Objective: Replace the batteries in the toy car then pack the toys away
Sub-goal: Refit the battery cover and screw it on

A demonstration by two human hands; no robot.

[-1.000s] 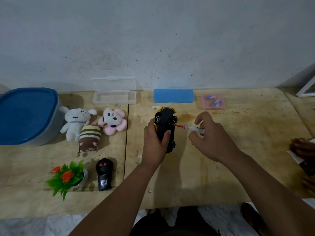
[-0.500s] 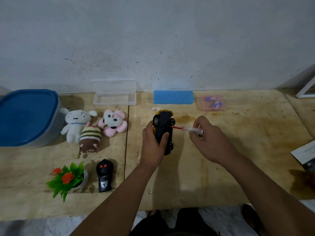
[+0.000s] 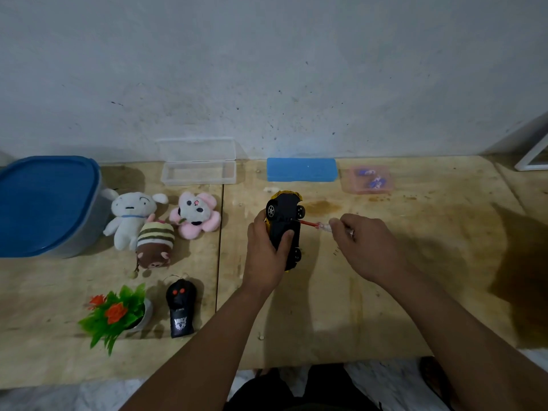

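Left hand (image 3: pixel 267 253) is wrapped around the black toy car with yellow body trim (image 3: pixel 284 229), holding it on its side above the wooden counter (image 3: pixel 385 307) with the black underside turned toward the right hand (image 3: pixel 366 247). That hand pinches a small screwdriver with a red shaft and clear handle (image 3: pixel 315 225), tip against the car's underside, probably at the battery-door screw; the screw itself is too small to make out. Main risks: the tip cams out and slips along the plastic toward the left thumb, which sits just beside the contact point; or a freed screw drops and rolls, and the seam between the two counter boards just left of the left hand could swallow it. Fresh batteries look to be in the pink translucent shallow tray (image 3: pixel 367 180) at the back right, within reach. Room: bare board to the right of and in front of the hands is good for laying down the door and screw. Left side is crowded: white plush dog (image 3: pixel 130 218), pink flower plush (image 3: pixel 195 216), striped brown plush (image 3: pixel 154 246), black remote controller (image 3: pixel 180 310), green plastic plant with orange flowers (image 3: pixel 114 314). Blue-lidded grey tub (image 3: pixel 44 203) sits far left, well apart from the car, lid on. Near edge of the counter runs close under the forearms, so anything dropped there goes to the floor.
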